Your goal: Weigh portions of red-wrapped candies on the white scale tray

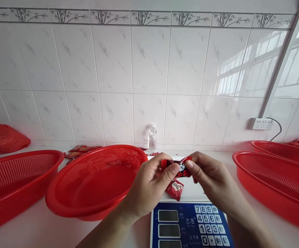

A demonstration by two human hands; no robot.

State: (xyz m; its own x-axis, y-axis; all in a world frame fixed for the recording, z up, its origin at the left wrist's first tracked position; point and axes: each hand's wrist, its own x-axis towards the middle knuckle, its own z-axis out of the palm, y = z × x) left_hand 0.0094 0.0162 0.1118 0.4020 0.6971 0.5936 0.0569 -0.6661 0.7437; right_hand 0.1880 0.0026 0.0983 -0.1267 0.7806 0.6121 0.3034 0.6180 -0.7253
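Between both hands is a small red and black printed packet (182,169), stretched level above a digital scale (188,220). My left hand (156,182) pinches its left end with thumb and fingers. At the other end, my right hand (211,175) grips it the same way. Just below, a red packet (175,188) with a pale printed label shows partly behind my left hand; whether it rests on the scale's white top or hangs from that hand, I cannot tell. The scale has a blue panel with number keys and dark displays.
Red perforated baskets stand on the left (98,182), far left (17,186) and right (276,193). Behind the scale a clear plastic bottle (152,139) stands by the tiled wall. Several red packets (83,148) lie behind the left basket. A red bag (4,139) sits far left.
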